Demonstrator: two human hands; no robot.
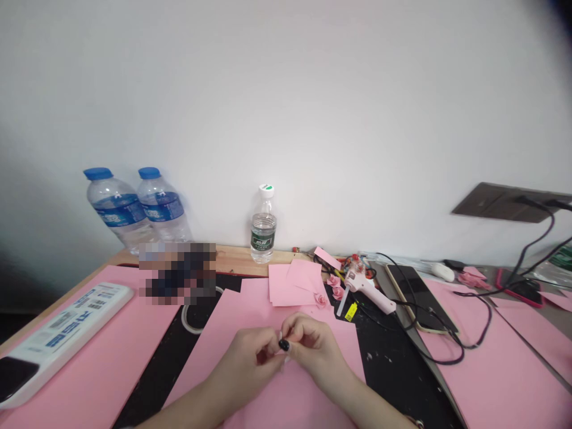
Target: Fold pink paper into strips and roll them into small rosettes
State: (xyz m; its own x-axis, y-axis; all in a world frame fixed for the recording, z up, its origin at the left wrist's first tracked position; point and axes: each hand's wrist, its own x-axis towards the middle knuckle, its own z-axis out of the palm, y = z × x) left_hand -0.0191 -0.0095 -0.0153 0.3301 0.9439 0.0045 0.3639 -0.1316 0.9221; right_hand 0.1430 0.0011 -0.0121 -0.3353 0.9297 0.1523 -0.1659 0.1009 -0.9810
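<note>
My left hand (257, 357) and my right hand (315, 348) meet above pink paper sheets (214, 345), fingertips pinched together. A small, glossy black oval (284, 345) shows at the tip of my right thumb; whether it is a painted nail or a separate piece I cannot tell. Whatever the fingertips hold is mostly hidden. Just beyond my hands lie small pink paper squares (290, 286) and a few folded paper roses (320, 300). A white glue gun (370, 294) rests to the right of the roses, its nozzle side toward them.
Two blue-capped water bottles (117, 208) and a smaller bottle (263, 232) stand by the wall. At left is a long white box (67, 339), near a tape roll (190, 322). Black cables (429, 357) cross beside a phone (417, 292); a wall socket (496, 201) is at right.
</note>
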